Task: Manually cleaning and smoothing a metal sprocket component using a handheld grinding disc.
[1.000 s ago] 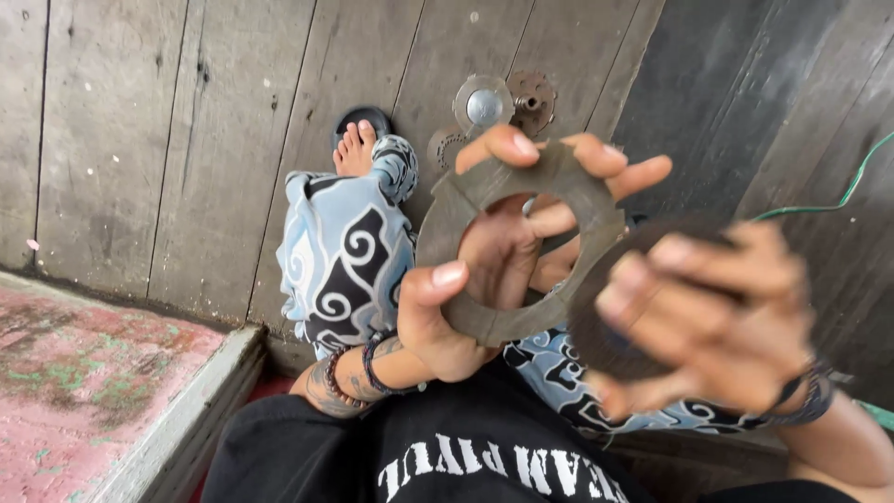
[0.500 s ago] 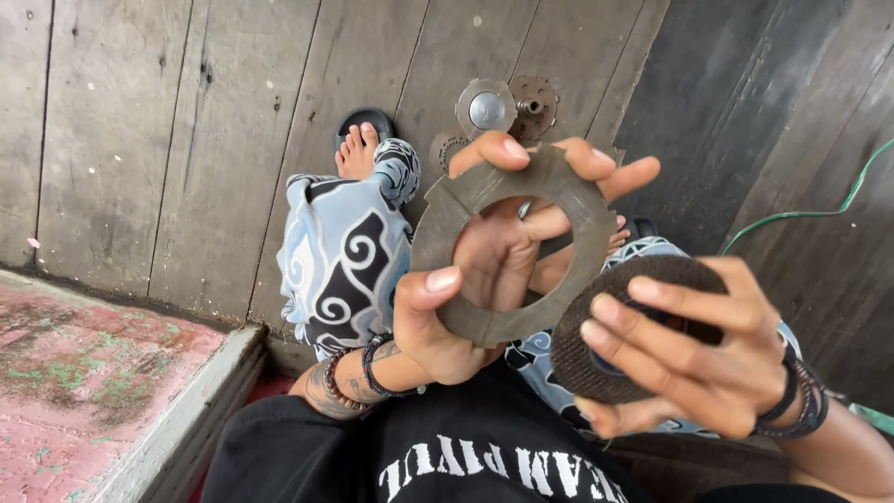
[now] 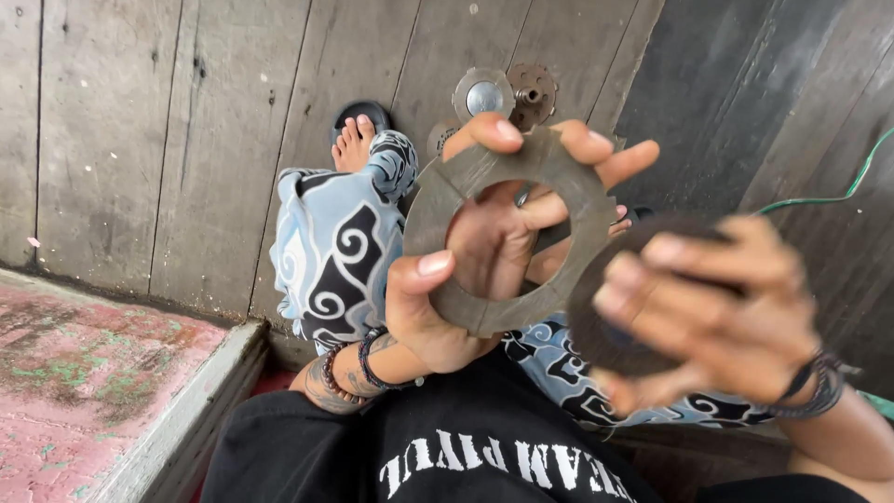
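Left hand [image 3: 466, 279] stays clamped on the flat metal ring [image 3: 507, 228]; right hand [image 3: 717, 317], gripping a dark disc [image 3: 605, 326], has swung closer, blurred

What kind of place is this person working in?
Probably a home porch or small repair spot. The person sits barefoot over a grey wooden plank floor, round metal parts lie on it, and the left hand holds a flat grey-brown ring plate.

Two round metal discs [image 3: 507, 93] lie on the plank floor [image 3: 140, 140] past my bare foot [image 3: 353, 144]. A green cable [image 3: 838, 191] runs at my right
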